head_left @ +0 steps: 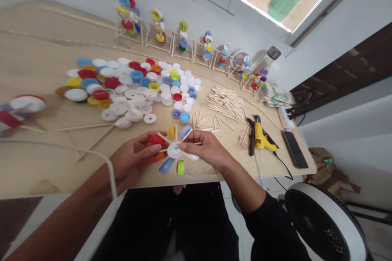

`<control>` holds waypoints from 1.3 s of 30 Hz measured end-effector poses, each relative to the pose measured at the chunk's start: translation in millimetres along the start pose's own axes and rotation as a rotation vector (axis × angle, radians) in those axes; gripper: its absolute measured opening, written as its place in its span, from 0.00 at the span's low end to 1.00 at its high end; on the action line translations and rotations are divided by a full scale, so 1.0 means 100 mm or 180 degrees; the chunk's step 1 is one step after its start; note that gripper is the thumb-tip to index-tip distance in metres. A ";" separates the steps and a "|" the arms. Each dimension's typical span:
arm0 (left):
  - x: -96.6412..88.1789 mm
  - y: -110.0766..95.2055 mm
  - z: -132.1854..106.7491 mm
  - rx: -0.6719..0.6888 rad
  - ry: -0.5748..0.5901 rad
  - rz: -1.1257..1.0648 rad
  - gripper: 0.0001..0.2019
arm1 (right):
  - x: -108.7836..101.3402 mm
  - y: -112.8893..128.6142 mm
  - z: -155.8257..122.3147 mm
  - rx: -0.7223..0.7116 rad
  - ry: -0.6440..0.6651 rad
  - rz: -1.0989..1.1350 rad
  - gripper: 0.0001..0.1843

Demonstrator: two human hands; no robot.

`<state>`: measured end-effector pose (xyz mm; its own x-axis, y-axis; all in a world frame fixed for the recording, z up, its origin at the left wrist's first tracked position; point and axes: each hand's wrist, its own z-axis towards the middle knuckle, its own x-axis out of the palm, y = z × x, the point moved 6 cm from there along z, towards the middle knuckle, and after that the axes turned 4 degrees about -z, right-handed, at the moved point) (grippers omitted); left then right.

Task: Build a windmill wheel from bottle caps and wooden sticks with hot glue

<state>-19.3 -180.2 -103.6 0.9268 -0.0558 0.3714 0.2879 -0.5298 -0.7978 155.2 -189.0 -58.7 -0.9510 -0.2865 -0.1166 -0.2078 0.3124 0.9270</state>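
Between my two hands is a small wheel made of bottle caps and sticks [174, 150], with a white cap as its hub and red, orange, yellow, blue and green caps around it. My left hand [134, 155] grips its left side by the red and orange caps, fingers closed. From the right, my right hand [210, 149] pinches it, thumb at the white hub and fingers behind the right-hand sticks. Beyond my hands lies a large heap of loose bottle caps [134, 98]. To the right of the heap are a pile of wooden sticks [226, 102] and several short cut pieces [200, 120].
A yellow glue gun [261, 138] and a phone [294, 149] lie on the right. Several finished cap wheels on stick frames [183, 43] line the wall. A bottle [268, 61] and a small fan [239, 59] stand behind. A white cable [104, 157] crosses the left foreground.
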 end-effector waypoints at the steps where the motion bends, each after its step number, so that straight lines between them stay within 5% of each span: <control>1: 0.00 0.01 0.01 -0.0066 0.0047 -0.0065 0.30 | -0.01 -0.02 0.02 0.0032 -0.0037 0.0141 0.21; 12: 0.15 0.06 -0.03 -0.0287 0.0230 -0.0269 0.22 | 0.01 -0.09 0.08 0.0150 -0.0292 0.0444 0.20; 20: 0.12 0.07 -0.01 -0.0341 -0.0096 -0.0349 0.25 | 0.06 -0.04 0.07 -0.0076 -0.0179 0.0369 0.21; 25: 0.12 0.01 -0.05 -0.0285 -0.0385 -0.0535 0.24 | -0.11 -0.11 -0.10 -0.0061 -0.0610 0.0570 0.18; 39: 0.06 0.05 -0.09 -0.0029 -0.0427 -0.0467 0.23 | -0.04 -0.26 -0.16 0.0159 -0.0580 0.0545 0.16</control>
<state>-14.4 -191.1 -101.0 0.8991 0.1356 0.4163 0.4206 -0.5315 -0.7353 168.3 -210.6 -76.6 -0.9979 -0.0589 -0.0261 -0.0470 0.3879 0.9205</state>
